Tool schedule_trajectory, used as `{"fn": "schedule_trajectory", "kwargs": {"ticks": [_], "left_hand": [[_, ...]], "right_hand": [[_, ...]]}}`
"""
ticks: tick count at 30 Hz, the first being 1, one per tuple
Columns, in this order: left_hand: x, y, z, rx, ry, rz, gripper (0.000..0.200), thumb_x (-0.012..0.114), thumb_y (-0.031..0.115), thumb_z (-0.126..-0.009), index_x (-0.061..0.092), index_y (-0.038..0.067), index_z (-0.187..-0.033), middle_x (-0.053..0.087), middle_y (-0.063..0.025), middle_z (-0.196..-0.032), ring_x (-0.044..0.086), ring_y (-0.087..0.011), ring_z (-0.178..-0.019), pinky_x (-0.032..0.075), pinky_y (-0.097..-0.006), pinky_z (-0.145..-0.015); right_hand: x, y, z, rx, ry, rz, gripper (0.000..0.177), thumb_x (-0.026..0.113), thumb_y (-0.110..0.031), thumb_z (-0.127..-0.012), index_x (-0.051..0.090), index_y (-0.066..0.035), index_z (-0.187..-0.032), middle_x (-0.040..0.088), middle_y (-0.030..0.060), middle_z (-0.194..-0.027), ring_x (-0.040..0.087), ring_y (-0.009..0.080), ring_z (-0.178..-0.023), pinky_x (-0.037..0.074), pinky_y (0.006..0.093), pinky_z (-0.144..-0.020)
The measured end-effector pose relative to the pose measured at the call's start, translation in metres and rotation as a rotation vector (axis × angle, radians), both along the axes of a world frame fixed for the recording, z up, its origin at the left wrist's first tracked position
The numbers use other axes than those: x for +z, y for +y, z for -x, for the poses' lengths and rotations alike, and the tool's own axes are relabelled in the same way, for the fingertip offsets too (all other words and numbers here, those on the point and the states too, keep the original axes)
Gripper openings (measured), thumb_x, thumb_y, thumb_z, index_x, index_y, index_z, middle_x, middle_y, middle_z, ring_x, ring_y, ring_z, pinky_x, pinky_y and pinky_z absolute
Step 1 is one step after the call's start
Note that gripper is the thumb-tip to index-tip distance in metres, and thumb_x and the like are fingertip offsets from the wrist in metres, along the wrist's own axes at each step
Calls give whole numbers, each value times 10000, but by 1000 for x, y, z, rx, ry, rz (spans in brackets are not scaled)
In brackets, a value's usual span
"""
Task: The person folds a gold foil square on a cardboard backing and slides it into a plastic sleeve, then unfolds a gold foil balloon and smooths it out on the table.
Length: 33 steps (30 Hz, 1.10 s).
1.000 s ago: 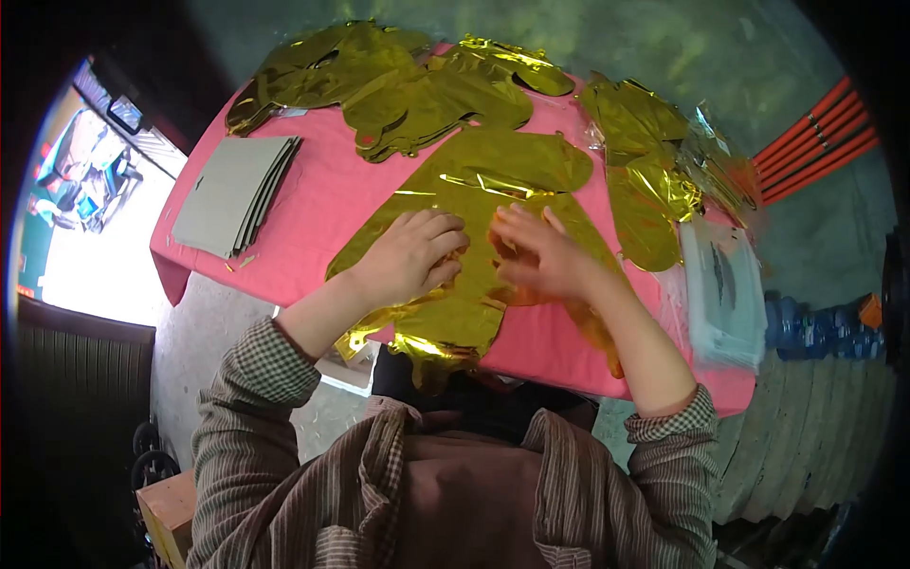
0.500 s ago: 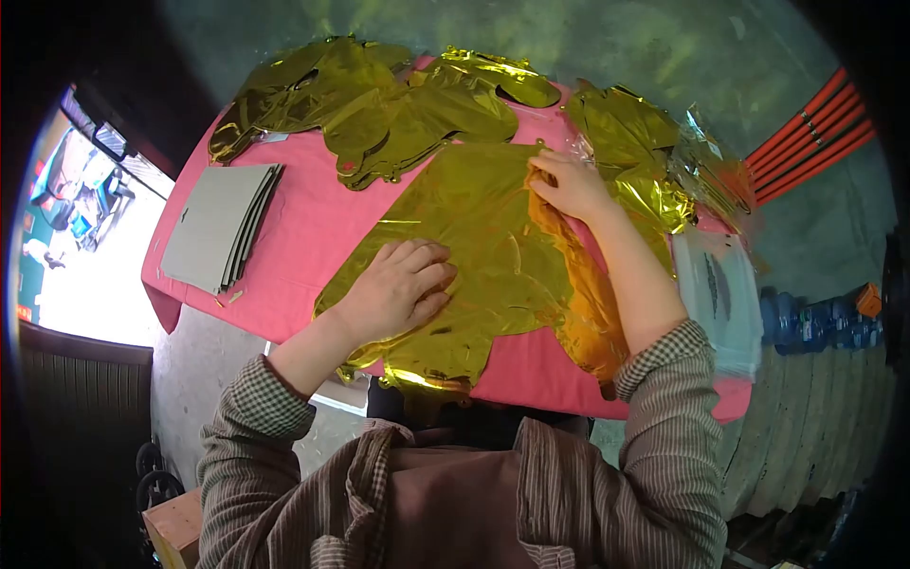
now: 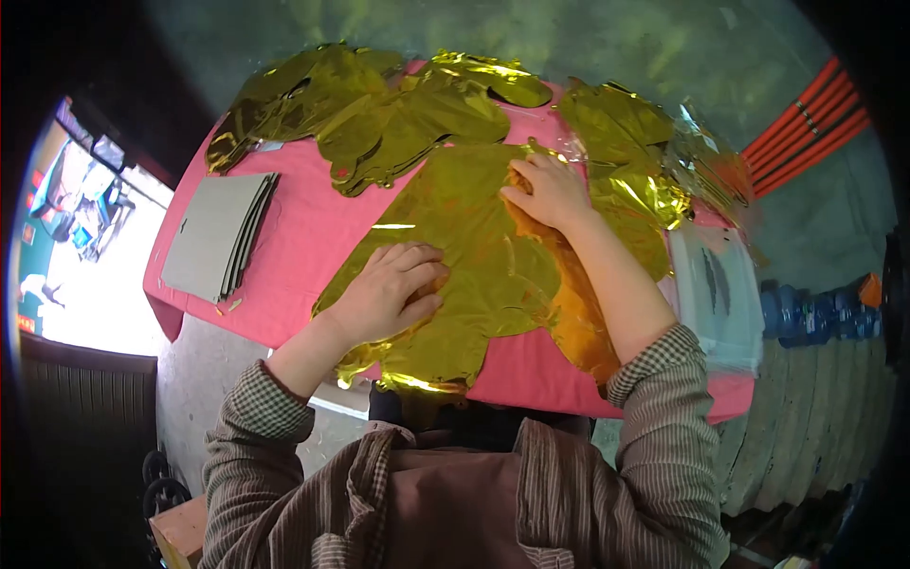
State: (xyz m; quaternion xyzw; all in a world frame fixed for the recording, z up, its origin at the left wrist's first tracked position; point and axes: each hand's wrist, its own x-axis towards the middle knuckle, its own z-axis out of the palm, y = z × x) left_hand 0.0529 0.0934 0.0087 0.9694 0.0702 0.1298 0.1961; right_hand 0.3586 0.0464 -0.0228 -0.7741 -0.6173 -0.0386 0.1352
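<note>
A flat, uninflated gold foil balloon point(image 3: 460, 223) with a lobed outline is spread over the front of the pink-covered table point(image 3: 299, 204). My left hand point(image 3: 391, 292) rests on its left part, with thumb and fingers apart and bent a little. At its upper right edge, my right hand point(image 3: 550, 194) pinches the foil between closed fingers. From there a crumpled orange-looking strip point(image 3: 576, 308) of the foil runs down along the right side towards my right forearm. The fingertips of my right hand are partly hidden in the folds.
More gold foil balloons point(image 3: 365, 119) lie overlapping along the table's far edge, others point(image 3: 621, 128) at the right. A stack of grey boards point(image 3: 210, 237) stands at the left. Clear plastic sleeves point(image 3: 716, 308) lie on the right edge. Red poles point(image 3: 806, 128) and water bottles point(image 3: 810, 313) are beyond.
My right hand has moved slightly left, drawing the orange-looking edge of the foil inward. My left hand has stayed nearly in place on the balloon.
</note>
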Motion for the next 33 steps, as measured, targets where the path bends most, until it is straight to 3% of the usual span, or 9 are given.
{"fn": "schedule_trajectory", "kwargs": {"ticks": [4,6,14,16,21,24,27,29,33], "left_hand": [[7,1,-3,-11,55,14,352,650,185,-798,568,67,-1119,513,-111,-1214,482,-304,-1134,386,-407,-950],[9,-1,-5,-26,70,-17,366,652,185,-794,565,63,-1127,510,-116,-1219,484,-307,-1129,387,-410,-956],[21,-7,-6,-48,141,-234,413,650,179,-772,549,63,-1156,505,-122,-1227,456,-306,-1160,347,-434,-1008],[23,-9,-4,-17,92,-281,377,647,245,-794,572,68,-1118,506,-105,-1228,456,-274,-1159,328,-437,-1020],[31,-7,-5,-22,110,-295,366,648,257,-797,589,58,-1097,540,-101,-1193,456,-270,-1159,325,-430,-1015],[35,-9,-6,-28,167,-299,377,651,266,-798,598,52,-1103,569,-96,-1153,456,-269,-1159,324,-429,-1010],[37,-9,-5,-32,194,-303,381,654,267,-799,607,49,-1108,585,-90,-1133,459,-266,-1155,336,-422,-1002],[39,-10,-7,-42,193,-285,381,655,265,-799,610,49,-1110,590,-88,-1128,462,-264,-1150,347,-416,-998],[50,-11,-16,4,160,-168,361,654,250,-807,611,44,-1100,589,-104,-1130,489,-278,-1132,400,-401,-965]], "right_hand": [[3,-4,-3,-5,6,-7,483,587,-479,-816,599,-133,-1153,570,92,-1180,506,273,-1158,395,452,-941],[4,-11,-8,5,171,-102,449,613,-418,-815,598,-118,-1149,580,104,-1164,538,293,-1116,410,453,-932],[46,-104,-86,-108,-4,-212,301,670,-200,-758,641,-12,-991,628,172,-978,580,347,-975,465,402,-833],[53,-125,-108,-266,-33,-163,300,665,-186,-755,640,-15,-1000,622,176,-963,577,355,-955,459,415,-824],[50,-147,-134,-229,-108,-280,276,665,-197,-741,639,-39,-965,608,170,-942,576,360,-931,464,444,-816],[53,-150,-117,-94,-141,-228,313,686,-224,-724,633,-35,-968,603,163,-957,574,352,-942,466,440,-821],[60,-157,-87,-43,86,-47,379,729,-192,-690,627,-15,-1009,606,155,-969,567,330,-959,449,378,-868],[63,-165,-79,83,357,252,417,767,-212,-639,622,-27,-982,605,147,-969,572,313,-952,440,369,-881],[62,-181,-75,117,128,347,468,767,-280,-629,611,-65,-1015,592,125,-994,567,300,-995,458,405,-845]]}}
